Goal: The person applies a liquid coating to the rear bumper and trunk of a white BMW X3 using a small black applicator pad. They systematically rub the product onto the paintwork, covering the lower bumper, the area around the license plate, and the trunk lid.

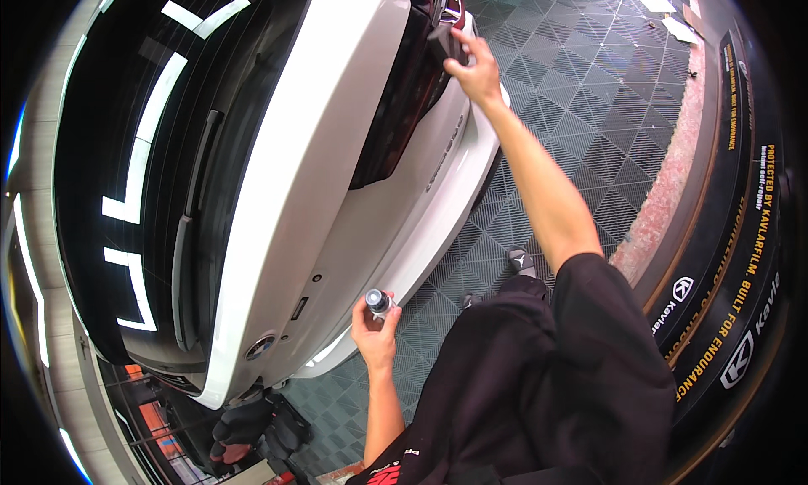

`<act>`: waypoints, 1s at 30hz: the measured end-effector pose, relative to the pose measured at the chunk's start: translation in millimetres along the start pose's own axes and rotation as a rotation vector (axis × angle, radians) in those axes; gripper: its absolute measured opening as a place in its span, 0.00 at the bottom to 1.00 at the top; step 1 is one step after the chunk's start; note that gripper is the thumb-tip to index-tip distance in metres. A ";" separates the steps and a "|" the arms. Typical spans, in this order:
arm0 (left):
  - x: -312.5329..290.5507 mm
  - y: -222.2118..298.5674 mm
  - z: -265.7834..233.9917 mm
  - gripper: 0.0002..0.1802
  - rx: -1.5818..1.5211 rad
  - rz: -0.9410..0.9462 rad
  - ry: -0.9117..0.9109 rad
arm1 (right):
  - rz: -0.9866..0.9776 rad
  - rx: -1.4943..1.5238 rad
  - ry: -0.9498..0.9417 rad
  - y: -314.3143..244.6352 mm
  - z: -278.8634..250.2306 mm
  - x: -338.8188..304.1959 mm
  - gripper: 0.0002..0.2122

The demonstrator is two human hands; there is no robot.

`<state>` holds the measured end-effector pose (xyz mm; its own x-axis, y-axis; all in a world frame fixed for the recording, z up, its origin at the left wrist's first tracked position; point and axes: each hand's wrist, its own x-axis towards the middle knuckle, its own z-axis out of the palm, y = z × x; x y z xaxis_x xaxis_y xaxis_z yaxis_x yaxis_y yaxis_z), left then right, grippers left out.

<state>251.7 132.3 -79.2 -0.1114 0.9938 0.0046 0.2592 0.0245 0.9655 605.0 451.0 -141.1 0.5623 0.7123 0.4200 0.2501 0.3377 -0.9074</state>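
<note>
My right hand point(480, 74) pinches a dark grey applicator block point(443, 44) at the far end of the car's dark red tail light point(389, 127). The block looks to be against the light or just above it; I cannot tell which. Lower down, my left hand point(375, 340) has its fingers wrapped round a small bottle point(379, 302) with a dark cap, held upright in front of the white tailgate point(311, 224). A gap shows between the bottle and the car.
The rear window point(168, 148) with its wiper point(195, 199) fills the left side. Dark grey floor tiles point(572, 98) lie between the car and a black banner point(732, 258) along the right wall. Papers point(665, 10) lie at the far right, and a dark seat point(244, 430) stands at the lower left.
</note>
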 end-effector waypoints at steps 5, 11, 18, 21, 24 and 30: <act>-19.5 -3.0 -10.2 0.28 -0.030 -0.118 0.097 | -0.167 -0.167 0.007 -1.5 11.5 -4.5 0.27; -2.8 4.2 -0.1 0.28 -0.033 -0.131 0.027 | -0.158 -0.002 -0.036 -62.4 36.9 -141.3 0.28; 23.3 15.2 9.4 0.29 -0.003 -0.007 -0.114 | -0.188 -0.063 -0.069 -61.0 40.3 -156.1 0.28; 16.9 12.8 5.3 0.28 -0.014 -0.019 -0.088 | -0.187 -0.057 0.036 -28.6 31.0 -84.7 0.26; 9.9 11.5 1.9 0.28 0.019 -0.017 -0.091 | -0.143 -0.115 0.060 -2.0 15.1 -16.7 0.26; -5.4 6.9 -5.7 0.28 -0.057 -0.092 -0.030 | -0.078 -0.129 -0.010 -11.6 11.7 -16.7 0.26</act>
<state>248.5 126.5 -71.1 -0.1029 0.9905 -0.0916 0.1943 0.1104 0.9747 583.4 442.4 -137.5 0.5293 0.6934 0.4890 0.3925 0.3108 -0.8656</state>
